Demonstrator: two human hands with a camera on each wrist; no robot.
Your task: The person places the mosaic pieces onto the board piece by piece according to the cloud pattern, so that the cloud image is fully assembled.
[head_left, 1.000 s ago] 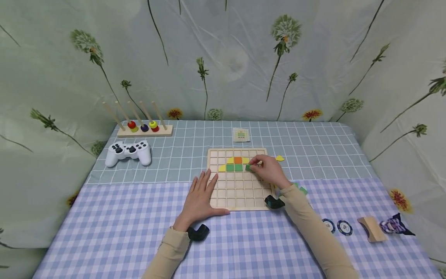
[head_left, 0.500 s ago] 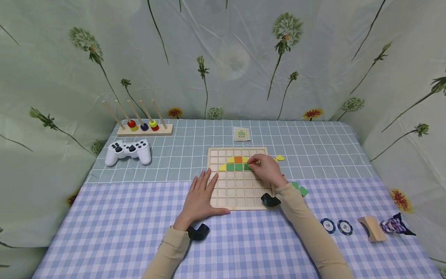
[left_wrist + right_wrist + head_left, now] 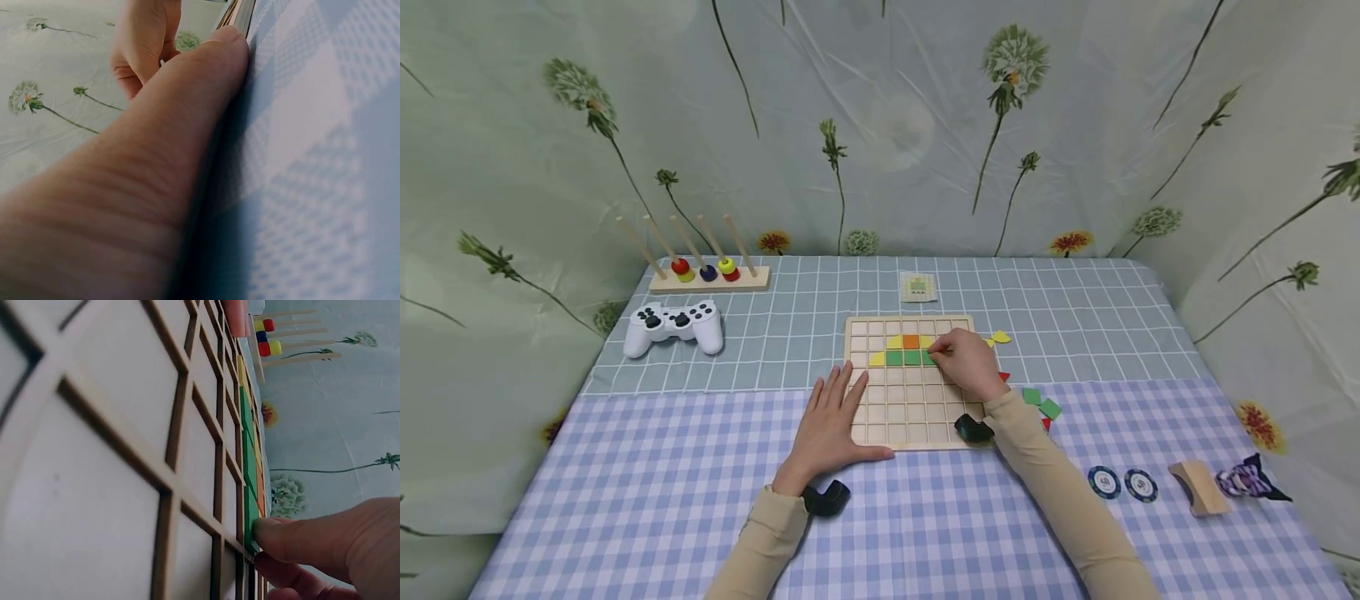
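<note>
**Green tile going into the grid board**

The right hand is pressing a green square tile into a cell of the wooden grid board, its grip pinching the tile between thumb and fingertips. The tile is sitting at the right end of a short green row, just below the orange tile and flanked by yellow pieces, toward the board's far edge. The left hand is lying flat with fingers spread, its thumb pressing against the board's near-left edge and steadying it on the tabletop.

By my reading, the step in hand is seating this tile; it looks nearly level with its neighbours, though whether it is fully down I cannot tell. The next move would call for letting go cleanly without lifting the tile, then reaching for one of the loose pieces lying just off the board's right edge.

A pattern card is lying beyond the board's far edge.
</note>
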